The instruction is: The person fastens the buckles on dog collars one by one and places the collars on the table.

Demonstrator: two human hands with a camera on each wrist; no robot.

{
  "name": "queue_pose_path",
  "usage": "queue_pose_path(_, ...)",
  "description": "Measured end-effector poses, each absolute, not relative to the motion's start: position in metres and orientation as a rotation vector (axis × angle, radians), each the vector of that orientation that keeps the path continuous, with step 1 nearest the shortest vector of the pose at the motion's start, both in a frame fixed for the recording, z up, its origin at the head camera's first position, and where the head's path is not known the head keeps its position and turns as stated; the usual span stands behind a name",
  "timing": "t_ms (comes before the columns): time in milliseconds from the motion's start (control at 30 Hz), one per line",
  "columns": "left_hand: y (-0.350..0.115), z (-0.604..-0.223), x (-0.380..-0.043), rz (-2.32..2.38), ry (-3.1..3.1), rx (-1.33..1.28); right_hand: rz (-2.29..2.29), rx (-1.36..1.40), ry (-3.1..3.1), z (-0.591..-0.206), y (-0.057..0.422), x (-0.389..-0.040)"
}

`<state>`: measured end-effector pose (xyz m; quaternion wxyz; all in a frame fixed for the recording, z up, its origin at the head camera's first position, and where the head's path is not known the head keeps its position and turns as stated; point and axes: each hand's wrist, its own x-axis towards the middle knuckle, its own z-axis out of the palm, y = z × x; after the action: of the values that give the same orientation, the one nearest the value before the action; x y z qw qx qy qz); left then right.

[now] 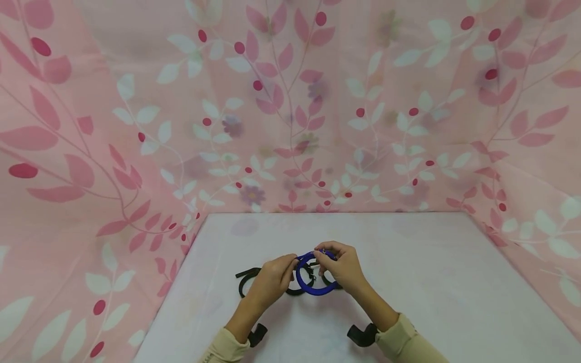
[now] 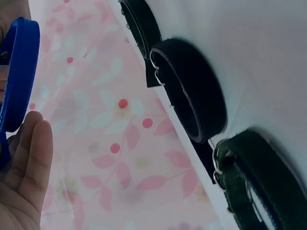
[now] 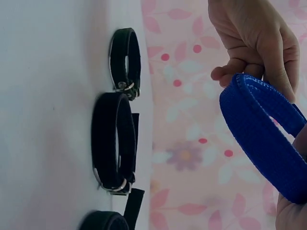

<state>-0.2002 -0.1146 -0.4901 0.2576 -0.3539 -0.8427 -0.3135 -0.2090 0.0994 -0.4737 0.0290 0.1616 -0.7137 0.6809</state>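
Observation:
Both hands hold a blue dog collar [image 1: 317, 291] up in front of the person, its band closed into a loop. The left hand [image 1: 271, 277] pinches the collar's strap at the left of the loop. At the upper right, the right hand [image 1: 344, 266] grips the band between thumb and fingers, near a small metal fitting. The right wrist view shows the blue collar's woven outer face [image 3: 268, 139]. Behind the hands, a black collar [image 2: 201, 81] stands on edge between two dark green collars, one nearer [image 2: 268, 163] and one farther [image 2: 148, 24] in the left wrist view.
A white-covered table [image 1: 431, 282] lies under the hands. Pink leaf-patterned cloth [image 1: 290, 101] rises behind it and at both sides. Black wrist-worn cameras [image 1: 362, 335] show below the forearms. Metal rings and buckles show on the dark collars.

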Motion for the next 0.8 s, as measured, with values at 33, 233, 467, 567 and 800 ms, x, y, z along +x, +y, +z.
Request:
queue_pose_path(33, -0.114, -0.491, -0.2, -0.879, -2.276, -0.956, 2.134, 0.479, -2.184, -0.474, 0.099, -0.209)
queue_pose_path(233, -0.107, -0.497, -0.197, -1.092, -2.259, -0.956, 2.381, 0.296, -2.049, -0.476, 0.097, -0.211)
queue_pose_path(467, -0.106, -0.493, -0.198, -1.269, -2.258, -0.881, 2.103, 0.495, -2.152, -0.476, 0.096, -0.211)
queue_pose_path(567, -0.108, -0.493, -0.198, -1.389, -2.335, -0.775, 1.573, 0.647, -2.261, -0.482, 0.1, -0.211)
queue_pose_path(800, -0.116, -0.498, -0.196, -1.599, -2.53, -0.664, 1.215, 0.749, -2.346, -0.49, 0.109, -0.209)
